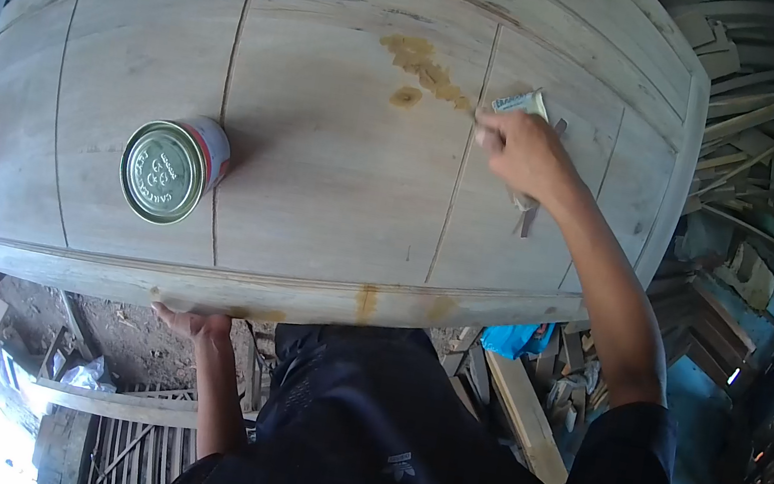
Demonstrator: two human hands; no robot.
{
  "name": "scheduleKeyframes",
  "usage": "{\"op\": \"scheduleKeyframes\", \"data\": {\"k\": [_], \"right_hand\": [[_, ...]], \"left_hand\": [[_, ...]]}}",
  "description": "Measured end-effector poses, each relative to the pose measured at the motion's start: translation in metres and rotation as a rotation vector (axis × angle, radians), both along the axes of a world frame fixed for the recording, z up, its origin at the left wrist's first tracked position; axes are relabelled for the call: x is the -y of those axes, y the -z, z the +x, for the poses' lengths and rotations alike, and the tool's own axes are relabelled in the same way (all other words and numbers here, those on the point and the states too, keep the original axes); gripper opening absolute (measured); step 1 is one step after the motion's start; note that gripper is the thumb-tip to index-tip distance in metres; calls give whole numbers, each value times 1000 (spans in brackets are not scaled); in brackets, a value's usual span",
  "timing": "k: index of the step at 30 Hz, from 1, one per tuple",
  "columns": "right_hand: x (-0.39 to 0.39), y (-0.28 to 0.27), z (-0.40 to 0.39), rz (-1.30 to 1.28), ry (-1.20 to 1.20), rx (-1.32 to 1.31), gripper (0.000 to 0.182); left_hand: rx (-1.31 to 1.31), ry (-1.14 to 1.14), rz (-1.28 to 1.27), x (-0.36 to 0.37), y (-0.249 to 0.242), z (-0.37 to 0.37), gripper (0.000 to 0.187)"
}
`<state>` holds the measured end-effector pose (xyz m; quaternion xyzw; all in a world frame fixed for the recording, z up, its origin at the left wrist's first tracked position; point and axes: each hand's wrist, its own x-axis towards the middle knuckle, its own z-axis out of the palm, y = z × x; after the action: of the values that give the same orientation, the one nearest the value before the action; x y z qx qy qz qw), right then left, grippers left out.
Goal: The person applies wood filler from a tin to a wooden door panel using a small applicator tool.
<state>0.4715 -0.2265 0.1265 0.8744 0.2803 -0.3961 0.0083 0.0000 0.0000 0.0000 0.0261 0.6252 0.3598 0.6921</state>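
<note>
A pale wooden panel (327, 172) with grooves lies in front of me. Yellowish-brown filler patches (424, 70) mark its far middle. My right hand (523, 150) is over the panel just right of these patches, its fingers closed in a pinch. Whatever sits between the fingertips is too small to make out. Partly hidden under that hand is a flattened tube or packet (522, 103) with printing, beside thin flat strips (524, 225). My left hand (194, 322) touches the panel's near edge with a finger stretched out to the left; its other fingers are partly hidden.
A closed metal can (163, 172) stands on the panel's left part. More brownish stains (366, 304) show on the near edge. Wood offcuts (526, 416) and a blue plastic bag (515, 339) lie below on the right. Stacked wooden pieces (752, 107) fill the far right.
</note>
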Motion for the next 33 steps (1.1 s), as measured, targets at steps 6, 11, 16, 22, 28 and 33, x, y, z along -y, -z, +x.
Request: {"op": "scheduleKeyframes", "data": {"k": [6, 11, 16, 22, 28, 33], "right_hand": [[31, -22, -36, 2, -7, -10, 15], [24, -6, -36, 172, 156, 255, 19], [23, -27, -21, -2, -55, 75, 25], [3, 1, -23, -23, 119, 111, 29], [22, -4, -18, 122, 6, 163, 33], [0, -21, -13, -184, -111, 25, 34]], "left_hand": [[0, 12, -64, 42, -6, -30, 86], [-176, -15, -101, 38, -25, -1, 85], [-71, 27, -49, 35, -11, -19, 86], [-48, 26, -55, 26, -4, -18, 86], [-99, -12, -52, 22, -16, -1, 85], [-29, 23, -11, 17, -4, -15, 83]]}}
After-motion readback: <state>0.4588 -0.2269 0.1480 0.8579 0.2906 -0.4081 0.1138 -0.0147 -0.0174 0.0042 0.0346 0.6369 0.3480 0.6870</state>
